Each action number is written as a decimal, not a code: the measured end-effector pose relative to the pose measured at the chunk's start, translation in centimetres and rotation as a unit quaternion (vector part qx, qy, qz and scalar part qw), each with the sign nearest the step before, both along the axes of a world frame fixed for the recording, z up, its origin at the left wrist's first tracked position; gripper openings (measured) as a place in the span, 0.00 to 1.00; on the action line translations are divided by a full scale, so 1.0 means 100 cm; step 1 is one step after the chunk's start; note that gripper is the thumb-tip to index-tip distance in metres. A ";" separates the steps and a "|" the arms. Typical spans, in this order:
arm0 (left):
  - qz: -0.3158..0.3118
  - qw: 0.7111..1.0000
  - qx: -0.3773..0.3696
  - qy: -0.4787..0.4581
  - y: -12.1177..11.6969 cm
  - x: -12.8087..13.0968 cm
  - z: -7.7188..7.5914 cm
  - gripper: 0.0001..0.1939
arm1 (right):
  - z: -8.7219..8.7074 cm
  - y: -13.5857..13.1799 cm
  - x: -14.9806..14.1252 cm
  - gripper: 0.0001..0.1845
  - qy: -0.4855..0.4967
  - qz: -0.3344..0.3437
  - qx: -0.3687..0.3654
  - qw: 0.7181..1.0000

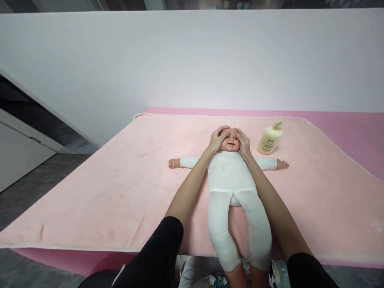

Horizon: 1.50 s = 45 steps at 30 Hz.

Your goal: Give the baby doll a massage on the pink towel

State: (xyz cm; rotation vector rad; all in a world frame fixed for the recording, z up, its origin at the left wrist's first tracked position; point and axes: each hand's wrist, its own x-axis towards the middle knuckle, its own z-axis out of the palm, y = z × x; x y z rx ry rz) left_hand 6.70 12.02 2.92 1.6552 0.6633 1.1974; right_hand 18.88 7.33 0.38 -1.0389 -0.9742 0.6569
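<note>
A baby doll (pixel 231 172) with a white cloth body lies on its back, arms spread to both sides and legs toward me. My left hand (pixel 219 139) rests on the left side of the doll's head, its fingers stretched over the top and its thumb by the eye. On the opposite side, my right hand (pixel 243 143) lies against the temple and cheek with fingers extended. The doll's mouth and one eye show between my hands. A pale yellow pump bottle (pixel 270 138) stands to the right of the head, apart from my right hand.
A pink blanket (pixel 120 180) lies under the doll on a darker pink surface (pixel 345 132). Behind it rises a white wall panel (pixel 192 60). The doll's feet (pixel 235 276) hang over the front edge. Grey floor (pixel 36 172) shows at left.
</note>
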 end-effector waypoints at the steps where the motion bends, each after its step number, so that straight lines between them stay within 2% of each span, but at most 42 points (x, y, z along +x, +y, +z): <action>1: -0.003 1.000 0.004 0.003 0.001 0.000 -0.001 0.17 | 0.001 -0.002 -0.001 0.25 -0.008 -0.006 0.002 1.000; 4: -0.011 1.000 0.006 0.009 0.005 0.000 -0.003 0.18 | 0.003 -0.006 -0.003 0.26 -0.014 -0.014 -0.010 1.000; 13: -0.007 1.000 -0.020 -0.011 0.008 0.001 -0.006 0.18 | -0.001 0.002 0.001 0.20 0.028 -0.011 -0.019 0.999; 20: 0.002 1.000 0.001 -0.003 0.006 0.000 -0.008 0.14 | 0.001 -0.003 -0.001 0.24 0.014 0.021 -0.003 1.000; 24: -0.008 1.000 0.009 0.012 0.004 -0.005 -0.004 0.17 | 0.006 -0.007 -0.002 0.28 -0.028 0.015 -0.015 0.999; 27: -0.021 0.999 -0.027 0.016 0.004 -0.007 0.000 0.19 | 0.006 -0.007 -0.001 0.30 -0.042 0.013 -0.023 0.999; 31: -0.027 0.997 -0.071 0.003 0.006 -0.006 0.000 0.18 | 0.001 -0.002 0.002 0.26 -0.012 0.011 -0.023 1.000; 35: -0.017 0.998 -0.052 -0.005 0.008 -0.006 -0.003 0.18 | -0.003 0.003 0.002 0.21 0.036 0.015 -0.026 0.999; 39: -0.022 0.999 -0.046 -0.002 0.006 -0.006 -0.005 0.16 | -0.001 0.001 0.001 0.21 0.076 0.024 -0.036 0.996; 45: -0.011 1.000 -0.026 -0.001 0.002 -0.005 -0.004 0.21 | 0.005 -0.006 -0.002 0.25 0.012 0.004 -0.013 1.000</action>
